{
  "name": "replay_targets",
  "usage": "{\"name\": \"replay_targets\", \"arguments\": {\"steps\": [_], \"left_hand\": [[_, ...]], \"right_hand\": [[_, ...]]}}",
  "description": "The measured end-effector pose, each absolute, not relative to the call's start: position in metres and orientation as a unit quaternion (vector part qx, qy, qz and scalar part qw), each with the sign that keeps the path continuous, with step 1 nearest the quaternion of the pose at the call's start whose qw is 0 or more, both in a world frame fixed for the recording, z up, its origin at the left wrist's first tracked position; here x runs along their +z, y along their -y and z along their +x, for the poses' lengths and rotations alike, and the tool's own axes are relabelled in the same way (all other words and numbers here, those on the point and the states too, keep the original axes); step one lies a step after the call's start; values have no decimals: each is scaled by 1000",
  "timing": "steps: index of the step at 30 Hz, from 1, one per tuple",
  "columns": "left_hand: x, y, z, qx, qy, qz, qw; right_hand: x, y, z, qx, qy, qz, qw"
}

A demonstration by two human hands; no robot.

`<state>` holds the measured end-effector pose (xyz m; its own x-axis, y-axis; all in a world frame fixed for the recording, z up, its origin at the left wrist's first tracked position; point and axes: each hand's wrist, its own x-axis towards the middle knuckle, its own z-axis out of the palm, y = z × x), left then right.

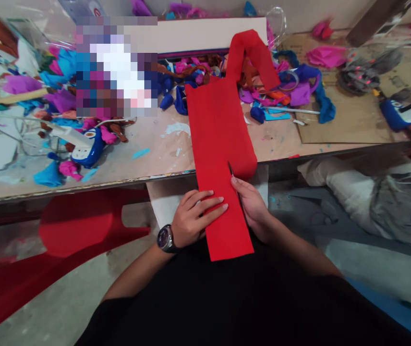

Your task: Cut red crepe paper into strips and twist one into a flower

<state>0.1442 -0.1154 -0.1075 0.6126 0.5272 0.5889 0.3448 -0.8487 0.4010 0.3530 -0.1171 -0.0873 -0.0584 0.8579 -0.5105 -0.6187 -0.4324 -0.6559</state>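
A long red sheet (220,129), fabric-like, runs from the table over its front edge and down toward my lap. My left hand (194,214), with a watch on the wrist, grips the sheet's left side; its fingers lie across the top and the thumb is hidden. On the sheet's right side, my right hand (250,199) is closed around scissors (231,169). Only a thin dark blade of them shows, against the red surface; the handles are hidden. Just right of the blade, the sheet bulges into a rounded fold. Its far end narrows to a bent strip (241,53).
Colourful scraps (198,67) crowd the back of the table (165,144). Blue-and-white glue guns (88,146) lie at left and right, with cables around the left one. Brown cardboard (353,120) covers the right side. A red chair (79,221) stands below left.
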Motion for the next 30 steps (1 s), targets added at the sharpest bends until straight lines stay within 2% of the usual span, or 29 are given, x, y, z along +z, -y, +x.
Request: {"name": "replay_targets", "arguments": {"steps": [30], "left_hand": [[-100,119,142,368,-246,889,117]], "right_hand": [[-87,108,352,717,148,-448,513]]}}
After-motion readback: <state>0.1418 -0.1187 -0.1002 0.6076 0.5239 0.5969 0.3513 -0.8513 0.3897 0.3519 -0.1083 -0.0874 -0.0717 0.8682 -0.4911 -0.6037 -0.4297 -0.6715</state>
